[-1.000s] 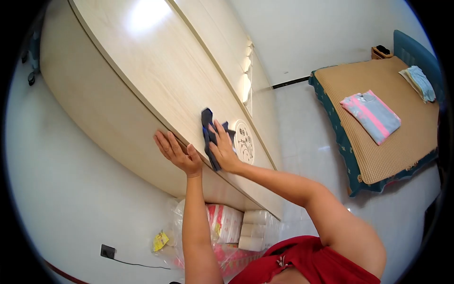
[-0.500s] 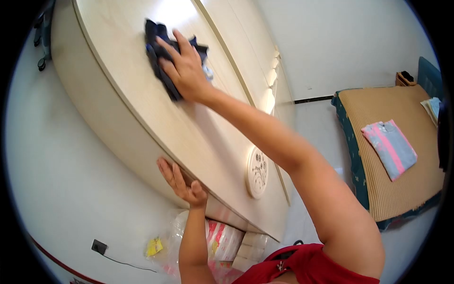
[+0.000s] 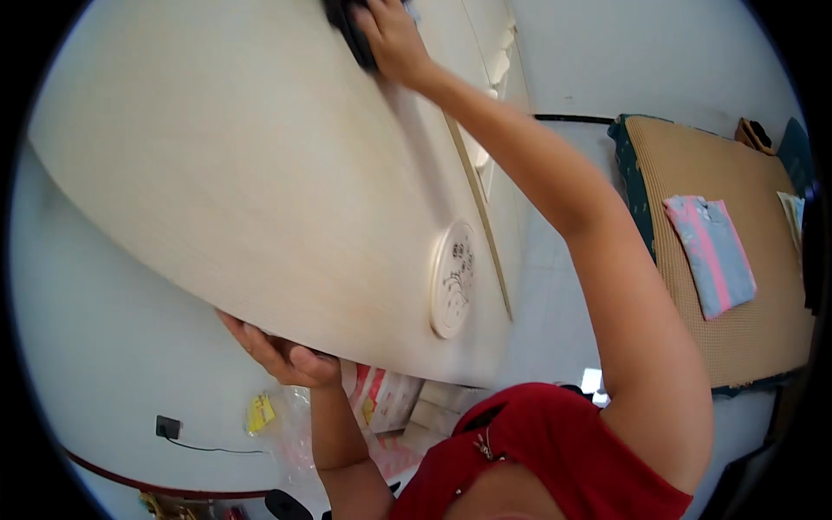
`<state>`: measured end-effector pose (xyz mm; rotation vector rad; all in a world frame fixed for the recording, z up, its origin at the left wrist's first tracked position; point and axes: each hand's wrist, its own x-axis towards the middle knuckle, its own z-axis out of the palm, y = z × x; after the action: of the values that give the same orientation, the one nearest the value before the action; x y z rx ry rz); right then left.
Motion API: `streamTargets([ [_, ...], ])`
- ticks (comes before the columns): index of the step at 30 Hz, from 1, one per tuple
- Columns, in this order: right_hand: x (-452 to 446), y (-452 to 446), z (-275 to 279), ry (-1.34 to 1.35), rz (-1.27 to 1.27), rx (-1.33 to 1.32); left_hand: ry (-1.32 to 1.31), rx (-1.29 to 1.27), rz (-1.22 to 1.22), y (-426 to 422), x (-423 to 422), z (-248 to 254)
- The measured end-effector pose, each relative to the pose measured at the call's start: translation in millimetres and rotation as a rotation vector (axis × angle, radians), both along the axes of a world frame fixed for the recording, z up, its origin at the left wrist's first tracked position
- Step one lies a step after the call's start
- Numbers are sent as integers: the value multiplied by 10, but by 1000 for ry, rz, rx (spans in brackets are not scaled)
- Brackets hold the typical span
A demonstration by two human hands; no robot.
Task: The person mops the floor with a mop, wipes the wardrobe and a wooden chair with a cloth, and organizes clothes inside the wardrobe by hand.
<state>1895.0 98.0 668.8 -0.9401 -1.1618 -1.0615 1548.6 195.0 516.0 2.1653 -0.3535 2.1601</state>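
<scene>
A pale wood-toned wardrobe door (image 3: 260,173) fills the upper left and centre. At the top, my right hand (image 3: 397,42) is closed on a dark cloth (image 3: 354,35) and presses it against the door's face; part of the cloth is cut off by the frame. Lower down, my left hand (image 3: 282,354) is at the door's edge, its fingers curled around behind and partly hidden, the thumb beside the edge. A round cream plate-like fitting with a dark floral pattern (image 3: 453,279) sits on the door's lower right part.
A bed (image 3: 693,165) with a tan mat stands on the right, a folded grey-and-pink garment (image 3: 712,256) on it. Below the door are plastic-wrapped packages (image 3: 381,397) and a clear bag with a yellow label (image 3: 260,413). A wall socket (image 3: 167,426) holds a plugged cord.
My right hand and the cloth have moved up toward the frame's top. My left hand has shifted left, fingers now curled at the edge. The pale side panel has gone from view.
</scene>
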Motion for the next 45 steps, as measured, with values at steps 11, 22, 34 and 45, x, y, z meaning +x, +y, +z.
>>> streamTargets([
  [11, -596, -543, -2959, 379, 132, -484, 23, -301, 206, -211, -63, -134],
  [22, -1436, -651, -2515, -512, 168, -568, 44, -636, 204, -817, 141, -129],
  [34, -669, -530, -2018, -14, -25, -429, -2, -647, 475, -1014, 242, -274],
  [45, -137, -362, -2379, 132, -218, -251, -61, -680, 490, -996, 235, -355],
])
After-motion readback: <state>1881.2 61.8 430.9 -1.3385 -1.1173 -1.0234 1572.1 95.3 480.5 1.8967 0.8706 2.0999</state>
